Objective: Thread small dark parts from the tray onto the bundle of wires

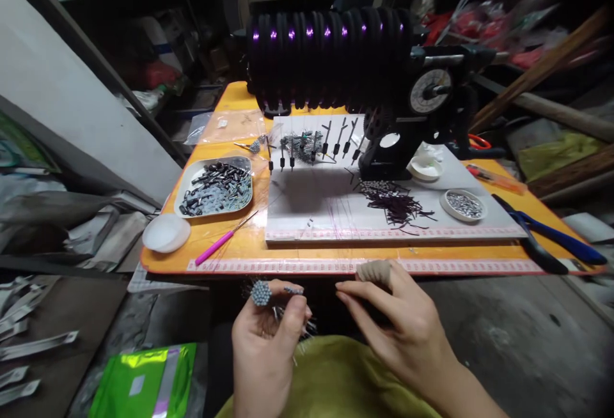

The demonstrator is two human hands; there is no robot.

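In front of my lap, my left hand (275,335) is closed around a bundle of thin wires with round grey-blue ends (261,293). Between its thumb and index finger it also pinches a few small grey-blue pieces (293,290). To its right, my right hand (400,322) has thumb and index fingertips pressed together; whatever lies between them is too small to make out. A beige wrap (374,272) covers one of its fingers. The two hands are apart, just below the table's front edge.
A black machine (330,60) with purple-lit spools stands on the orange table (163,259). A white board (288,229) holds dark short strips (398,207). Around it are a tray of metal parts (215,188), a pink-handled hook tool (213,248), a small bowl (463,205) and blue-handled pliers (561,239).
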